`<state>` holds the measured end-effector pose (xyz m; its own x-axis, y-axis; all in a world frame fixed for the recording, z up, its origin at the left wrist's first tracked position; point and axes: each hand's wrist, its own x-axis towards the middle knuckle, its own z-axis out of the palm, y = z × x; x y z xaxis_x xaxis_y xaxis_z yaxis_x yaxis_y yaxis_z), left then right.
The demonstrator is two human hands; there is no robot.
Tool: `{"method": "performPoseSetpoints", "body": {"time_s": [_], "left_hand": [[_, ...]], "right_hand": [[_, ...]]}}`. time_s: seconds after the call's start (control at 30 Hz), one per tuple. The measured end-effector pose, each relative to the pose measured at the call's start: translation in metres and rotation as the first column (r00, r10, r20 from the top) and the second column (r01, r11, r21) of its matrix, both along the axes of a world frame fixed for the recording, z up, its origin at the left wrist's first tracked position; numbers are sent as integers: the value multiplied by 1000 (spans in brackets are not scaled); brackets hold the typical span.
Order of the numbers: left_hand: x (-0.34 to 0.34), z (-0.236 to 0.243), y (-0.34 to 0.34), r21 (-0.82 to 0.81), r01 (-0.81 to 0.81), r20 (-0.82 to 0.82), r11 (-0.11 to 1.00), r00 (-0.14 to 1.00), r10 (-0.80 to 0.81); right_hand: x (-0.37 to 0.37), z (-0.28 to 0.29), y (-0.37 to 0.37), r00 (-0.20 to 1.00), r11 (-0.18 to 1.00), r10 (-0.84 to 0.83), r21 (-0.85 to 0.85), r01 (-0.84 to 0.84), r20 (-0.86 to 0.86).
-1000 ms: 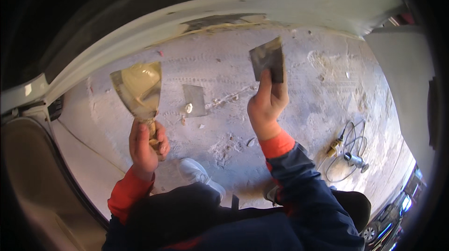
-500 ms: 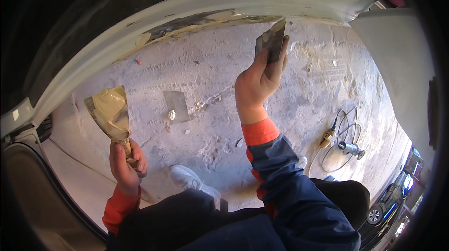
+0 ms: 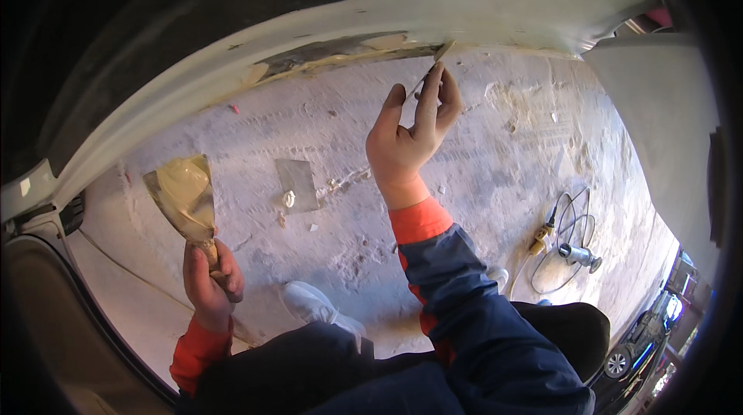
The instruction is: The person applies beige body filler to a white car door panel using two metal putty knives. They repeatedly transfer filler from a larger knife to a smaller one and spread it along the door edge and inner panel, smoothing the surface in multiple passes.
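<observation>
My left hand point(image 3: 210, 280) is closed round the handle of a putty knife point(image 3: 191, 218), blade up. A soft mound of cream-coloured filler point(image 3: 184, 180) lies on that broad blade. Between the fingers and thumb of my right hand point(image 3: 410, 133) is a thin flat spreader point(image 3: 420, 84), seen nearly edge-on. Its tip meets, or comes very near, the lower edge of the white car body panel point(image 3: 495, 9). Along that edge runs a dark, bare patch point(image 3: 333, 49) with smears of filler around it.
On the rough, dusty floor point(image 3: 333, 125) lies a grey plate point(image 3: 297, 183) with a white lump at its corner. A power tool point(image 3: 579, 255) and its looped cable point(image 3: 569, 218) lie to the right. An open car door point(image 3: 658, 121) hangs at far right. My white shoe point(image 3: 317, 303) is below.
My right hand has turned the spreader from face-on to nearly edge-on and brought it against or close to the panel's lower edge. The left hand with the putty knife is nearly still.
</observation>
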<state>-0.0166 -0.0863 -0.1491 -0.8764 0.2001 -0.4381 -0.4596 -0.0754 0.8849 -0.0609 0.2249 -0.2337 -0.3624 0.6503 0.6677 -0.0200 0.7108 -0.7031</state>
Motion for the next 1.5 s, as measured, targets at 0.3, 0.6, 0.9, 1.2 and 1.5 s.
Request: {"method": "performPoseSetpoints", "body": {"time_s": [0.3,0.6,0.9,1.2,1.5], "left_hand": [[-2,-1,-11,23,-14,17,1000,1000,13],[-2,-4,-26,59,-12,7,998,1000,11],[-3,-9,-42,101,-19,2,995,1000,19],[-8,-9,-48,151,-52,26,987,998,49],[-12,-12,-51,179,-83,32,980,996,78]], "right_hand": [[-6,-2,-21,999,998,44,44,-45,26],[-14,-7,-45,996,996,87,27,-87,9],[-20,-6,-69,992,992,118,42,-120,36],[-28,-7,-94,985,984,171,55,-172,16],[-36,-6,-120,976,972,219,88,-220,22]]}}
